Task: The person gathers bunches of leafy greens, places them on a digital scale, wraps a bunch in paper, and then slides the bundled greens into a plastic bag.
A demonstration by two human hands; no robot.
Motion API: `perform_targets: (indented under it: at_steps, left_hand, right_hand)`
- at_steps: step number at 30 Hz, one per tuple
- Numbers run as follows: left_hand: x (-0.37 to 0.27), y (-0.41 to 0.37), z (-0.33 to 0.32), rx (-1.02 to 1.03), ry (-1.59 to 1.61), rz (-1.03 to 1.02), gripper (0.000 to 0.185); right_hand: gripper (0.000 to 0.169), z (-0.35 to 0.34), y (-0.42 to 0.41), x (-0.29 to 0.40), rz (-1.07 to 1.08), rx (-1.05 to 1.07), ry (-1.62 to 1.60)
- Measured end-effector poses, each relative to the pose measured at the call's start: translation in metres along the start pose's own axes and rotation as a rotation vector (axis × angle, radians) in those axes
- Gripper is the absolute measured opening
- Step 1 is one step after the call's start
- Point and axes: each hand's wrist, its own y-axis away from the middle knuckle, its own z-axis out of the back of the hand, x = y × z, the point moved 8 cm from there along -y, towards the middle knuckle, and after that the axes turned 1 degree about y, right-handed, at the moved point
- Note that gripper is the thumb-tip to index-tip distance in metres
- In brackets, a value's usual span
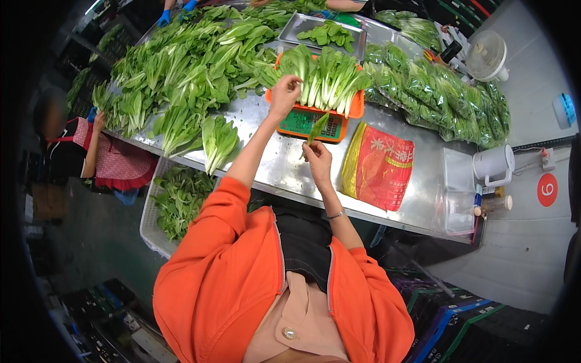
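My right hand (319, 159) pinches a single narrow green leaf (319, 127) in front of the orange digital scale (338, 131). Above the scale's near left side is my left hand (285, 96), fingers curled beside the leafy greens; whether it grips anything is unclear. A row of pale-stemmed leafy greens (330, 77) fills the orange weighing tray (357, 105), stems towards me. To the right of the scale lies a red and yellow printed plastic bag (380, 165), flat on the metal table (281, 156). Two small bunches of greens (219, 140) rest at the table's near edge.
Loose greens (190, 63) are heaped at left, bagged greens (435, 95) at right. A metal tray (290, 31) holds more leaves behind the scale. A fan (486, 55), white jug (492, 164) and clear containers (457, 170) stand right. A co-worker (77, 149) stands left, near a white basket (149, 218).
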Motion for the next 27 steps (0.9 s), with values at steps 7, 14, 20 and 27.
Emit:
perform_targets:
  at_steps: [7,14,20,27]
  left_hand:
    - [0.012,-0.006,-0.011,0.083,-0.475,-0.080,0.016]
    - [0.002,0.030,0.067,-0.054,-0.234,0.027,0.017]
    - [0.000,0.078,0.207,-0.351,-0.066,0.255,0.018]
    - [0.045,0.156,0.293,-0.504,-0.035,0.400,0.019]
  right_hand:
    - [0.015,-0.006,0.004,-0.003,-0.015,0.029,0.005]
    - [0.016,-0.026,0.004,-0.028,-0.027,0.056,0.022]
    - [0.030,-0.171,0.084,-0.036,-0.139,0.852,0.275]
    - [0.021,-0.084,0.026,-0.027,-0.091,0.415,0.289]
